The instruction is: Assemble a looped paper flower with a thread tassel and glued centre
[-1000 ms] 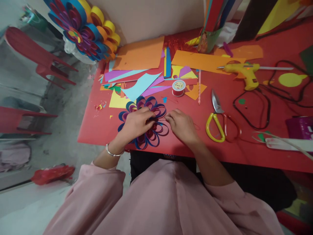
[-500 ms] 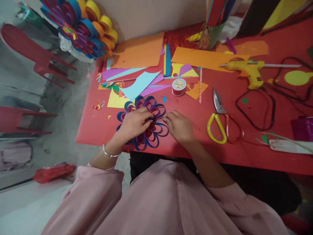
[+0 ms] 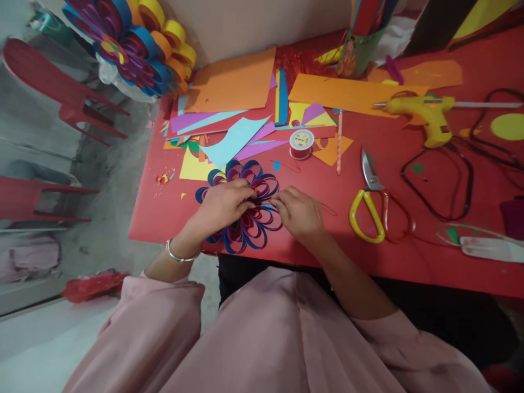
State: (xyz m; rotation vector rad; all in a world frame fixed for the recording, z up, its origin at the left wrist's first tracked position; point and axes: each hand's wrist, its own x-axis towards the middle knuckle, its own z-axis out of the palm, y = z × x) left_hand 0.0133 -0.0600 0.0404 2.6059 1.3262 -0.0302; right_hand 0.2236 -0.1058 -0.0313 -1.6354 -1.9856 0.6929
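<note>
A paper flower [image 3: 254, 221] made of blue, purple and red loops lies flat near the front edge of the red table [image 3: 172, 207]. My left hand [image 3: 223, 206] rests on the flower's middle, fingers curled and pinching at its centre. My right hand [image 3: 299, 212] lies just to the right, fingers pinched together at the flower's right petals. A thin red thread [image 3: 327, 208] runs off to the right of that hand. What sits between the fingertips is too small to make out.
A spool of red thread [image 3: 301, 144], yellow-handled scissors [image 3: 368, 210], a yellow glue gun [image 3: 429, 112] with black cord, and loose coloured paper sheets [image 3: 233, 87] lie behind. A large finished paper flower [image 3: 131, 43] hangs off the far left corner. Red chairs [image 3: 61, 93] stand left.
Both hands stay at the flower's centre; the fingers shift slightly. The view has drifted a little.
</note>
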